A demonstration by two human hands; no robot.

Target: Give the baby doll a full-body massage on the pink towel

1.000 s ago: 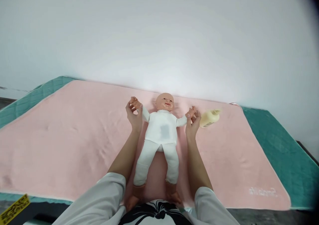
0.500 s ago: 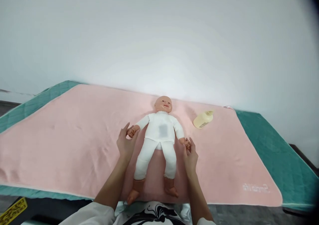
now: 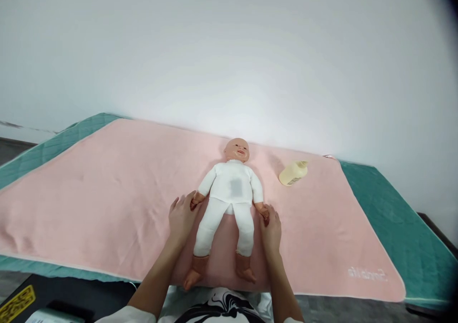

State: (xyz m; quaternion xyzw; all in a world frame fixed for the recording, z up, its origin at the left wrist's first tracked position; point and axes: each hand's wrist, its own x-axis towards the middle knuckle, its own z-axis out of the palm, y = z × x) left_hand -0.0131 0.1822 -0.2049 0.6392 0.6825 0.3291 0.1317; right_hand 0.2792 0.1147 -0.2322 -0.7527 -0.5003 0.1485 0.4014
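Head view is showing the left hand (image 3: 182, 216) and right hand (image 3: 271, 227) holding the doll's (image 3: 229, 203) little hands down by its sides on the pink towel (image 3: 107, 194), bottle (image 3: 293, 173) untouched

Single head-worn view, forward and down, close over the towel (image 3: 107, 194).

doll (image 3: 230, 200) | baby figure, bald head, white long-sleeved suit, bare tan hands and feet | lay flat on its back, head toward the wall, arms lowered along its sides, legs slightly spread | rested mid-way along the pink towel (image 3: 107, 189)
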